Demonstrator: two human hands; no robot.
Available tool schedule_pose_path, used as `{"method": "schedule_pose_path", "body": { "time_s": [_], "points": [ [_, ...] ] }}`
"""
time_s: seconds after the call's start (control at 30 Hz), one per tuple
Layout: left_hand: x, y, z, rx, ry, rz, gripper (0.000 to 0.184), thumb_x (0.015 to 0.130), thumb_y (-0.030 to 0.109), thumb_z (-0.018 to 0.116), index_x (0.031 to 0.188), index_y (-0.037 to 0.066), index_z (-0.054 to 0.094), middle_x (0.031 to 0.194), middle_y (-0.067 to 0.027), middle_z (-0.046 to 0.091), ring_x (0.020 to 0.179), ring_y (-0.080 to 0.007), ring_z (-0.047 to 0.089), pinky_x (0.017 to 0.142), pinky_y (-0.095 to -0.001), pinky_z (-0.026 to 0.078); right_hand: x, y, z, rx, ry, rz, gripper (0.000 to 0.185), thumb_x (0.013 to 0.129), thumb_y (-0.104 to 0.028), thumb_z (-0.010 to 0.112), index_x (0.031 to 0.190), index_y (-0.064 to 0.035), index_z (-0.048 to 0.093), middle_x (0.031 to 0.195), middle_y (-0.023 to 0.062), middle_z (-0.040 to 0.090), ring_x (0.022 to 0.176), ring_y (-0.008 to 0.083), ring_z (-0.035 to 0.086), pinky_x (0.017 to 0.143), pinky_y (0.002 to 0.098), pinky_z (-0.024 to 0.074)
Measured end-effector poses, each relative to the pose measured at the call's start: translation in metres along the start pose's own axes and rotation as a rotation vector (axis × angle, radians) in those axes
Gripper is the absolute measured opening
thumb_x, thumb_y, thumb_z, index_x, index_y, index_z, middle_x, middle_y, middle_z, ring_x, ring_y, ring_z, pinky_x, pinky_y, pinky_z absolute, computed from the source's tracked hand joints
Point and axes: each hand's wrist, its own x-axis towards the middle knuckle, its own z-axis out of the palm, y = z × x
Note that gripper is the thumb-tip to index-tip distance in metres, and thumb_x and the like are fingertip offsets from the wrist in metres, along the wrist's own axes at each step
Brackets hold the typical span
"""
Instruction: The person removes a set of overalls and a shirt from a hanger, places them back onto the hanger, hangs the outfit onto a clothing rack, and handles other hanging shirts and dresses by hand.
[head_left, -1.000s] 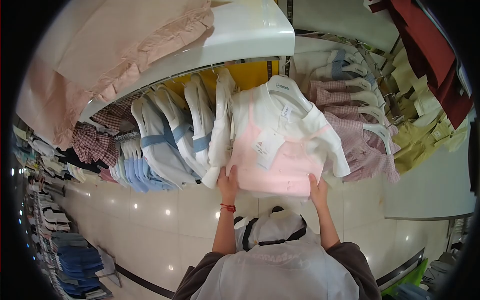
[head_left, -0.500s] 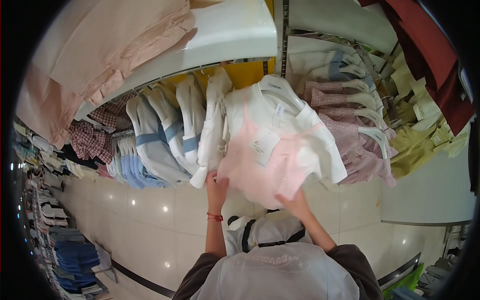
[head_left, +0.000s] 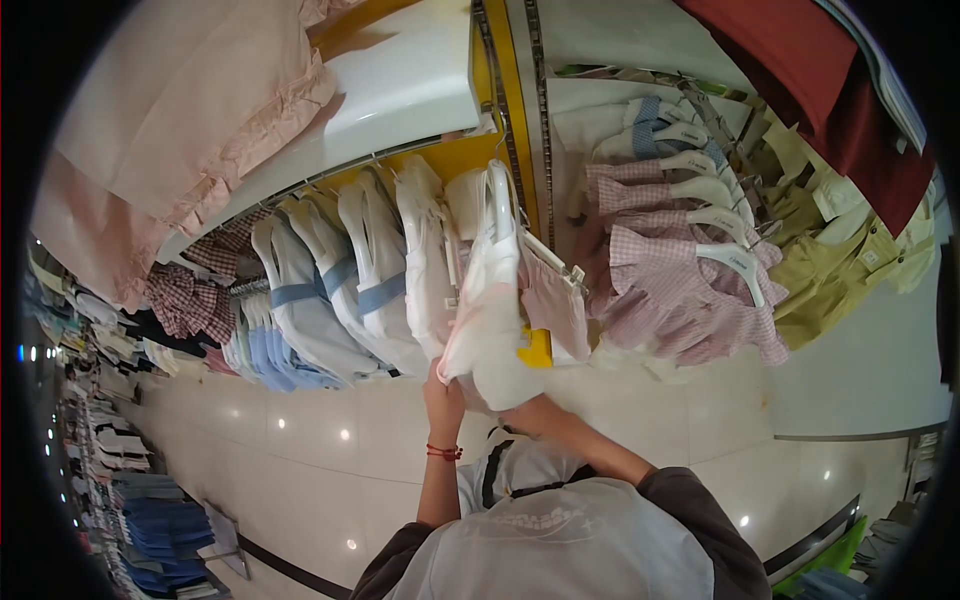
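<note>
A white top with pink (head_left: 490, 320) hangs on a white hanger (head_left: 499, 205) from the rail, now turned edge-on. My left hand (head_left: 443, 394), with a red bracelet at the wrist, pinches its lower left edge. Close under the hem on the right lies my right hand (head_left: 536, 415); its fingers are blurred and partly hidden by the cloth. Pink shorts (head_left: 556, 312) on a clip hanger show just right of the top. To its left hangs another white top (head_left: 428, 275).
White tops with blue bands (head_left: 377, 290) hang at left. Pink checked clothes (head_left: 670, 290) and khaki overalls (head_left: 845, 275) are on the right. A white shelf (head_left: 400, 85) juts out above the rail, with a pale pink ruffled garment (head_left: 200, 130) in front.
The pink and white top has swung from facing me to edge-on, uncovering the pink shorts. My right hand has moved left, towards my left hand. The view has shifted slightly.
</note>
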Motion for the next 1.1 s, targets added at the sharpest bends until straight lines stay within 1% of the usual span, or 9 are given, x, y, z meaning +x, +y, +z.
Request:
{"method": "schedule_pose_path", "body": {
  "time_s": [0.07, 0.13, 0.23, 0.33, 0.53, 0.67, 0.83, 0.97, 1.1],
  "points": [
    [0.006, -0.012, -0.002, 0.026, 0.074, -0.027, 0.022, 0.079, 0.008, 0.048, 0.099, 0.002, 0.051, 0.086, -0.0212, 0.059, 0.081, -0.0333, 0.060, 0.069, -0.0355, 0.045, -0.005, 0.034, -0.016, 0.247, 0.039, 0.239, 0.044, 0.070, -0.005, 0.064, 0.111, -0.0030, 0.048, 0.098, 0.0123, 0.052, 0.086, 0.0276, 0.054, 0.074, 0.0331, 0.0443],
    [0.007, -0.012, -0.003, 0.075, 0.065, 0.038, 0.024, 0.079, 0.010, 0.051, 0.101, 0.003, 0.051, 0.087, -0.0194, 0.060, 0.082, -0.0311, 0.060, 0.069, -0.0350, 0.045, -0.001, 0.051, -0.031, 0.000, 0.411, 0.317, 0.044, 0.067, -0.002, 0.067, 0.106, -0.0015, 0.049, 0.092, 0.0106, 0.051, 0.084, 0.0254, 0.053, 0.072, 0.0309, 0.0435],
    [0.009, -0.032, 0.007, -0.027, 0.063, 0.081, 0.029, 0.078, 0.015, 0.056, 0.104, 0.004, 0.050, 0.089, -0.0166, 0.061, 0.082, -0.0277, 0.061, 0.070, -0.0343, 0.045, 0.018, 0.054, -0.047, -0.214, 0.737, 0.280, 0.047, 0.064, -0.004, 0.070, 0.105, -0.0005, 0.048, 0.097, 0.0107, 0.051, 0.088, 0.0252, 0.053, 0.071, 0.0319, 0.0435],
    [0.013, -0.038, 0.013, -0.005, 0.011, 0.120, 0.033, 0.078, 0.018, 0.058, 0.107, 0.006, 0.049, 0.091, -0.0147, 0.062, 0.083, -0.0251, 0.061, 0.072, -0.0336, 0.045, 0.043, 0.069, -0.041, -0.385, 0.750, 0.128, 0.039, 0.067, -0.010, 0.068, 0.100, 0.0008, 0.050, 0.094, 0.0164, 0.054, 0.085, 0.0302, 0.055, 0.067, 0.0361, 0.0434],
    [0.026, -0.078, 0.014, -0.036, -0.034, 0.031, 0.035, 0.077, 0.018, 0.060, 0.108, 0.005, 0.049, 0.092, -0.0151, 0.061, 0.084, -0.0249, 0.060, 0.073, -0.0330, 0.045, 0.047, 0.098, -0.030, -0.178, 0.426, 0.469, 0.022, 0.078, -0.016, 0.058, 0.087, 0.0032, 0.054, 0.063, 0.0214, 0.054, 0.057, 0.0385, 0.052, 0.057, 0.0386, 0.0433],
    [0.031, -0.096, 0.025, 0.056, -0.018, 0.061, 0.038, 0.076, 0.018, 0.061, 0.109, 0.003, 0.049, 0.090, -0.0139, 0.062, 0.082, -0.0263, 0.060, 0.072, -0.0331, 0.045, 0.034, 0.089, -0.022, -0.192, 0.317, 0.490, 0.028, 0.077, -0.025, 0.058, 0.085, 0.0016, 0.056, 0.069, 0.0226, 0.057, 0.067, 0.0394, 0.056, 0.061, 0.0400, 0.0451],
    [0.015, -0.146, 0.059, 0.065, -0.300, 0.087, 0.039, 0.082, 0.020, 0.055, 0.114, 0.000, 0.046, 0.106, -0.0134, 0.054, 0.094, -0.0242, 0.054, 0.083, -0.0327, 0.042, 0.006, 0.083, 0.012, -0.226, -0.056, 0.542, 0.037, 0.076, -0.034, 0.055, 0.086, 0.0013, 0.058, 0.072, 0.0228, 0.060, 0.070, 0.0373, 0.059, 0.064, 0.0434, 0.0478],
    [-0.013, -0.060, 0.065, -0.205, -0.498, -0.070, 0.051, 0.080, 0.021, 0.058, 0.123, -0.001, 0.040, 0.123, -0.0179, 0.044, 0.110, -0.0262, 0.044, 0.093, -0.0329, 0.034, -0.008, 0.072, 0.026, -0.328, -0.210, 0.555, 0.031, 0.074, -0.031, 0.054, 0.081, -0.0014, 0.058, 0.077, 0.0201, 0.060, 0.074, 0.0351, 0.059, 0.067, 0.0417, 0.0480],
    [-0.019, -0.051, 0.084, 0.021, -0.341, 0.030, 0.053, 0.082, 0.027, 0.056, 0.124, 0.000, 0.039, 0.117, -0.0197, 0.050, 0.108, -0.0335, 0.046, 0.094, -0.0345, 0.034, -0.031, 0.074, 0.045, -0.381, -0.284, 0.593, 0.031, 0.075, -0.033, 0.052, 0.081, -0.0033, 0.059, 0.081, 0.0180, 0.062, 0.077, 0.0331, 0.060, 0.069, 0.0400, 0.0483]
  ]
}}
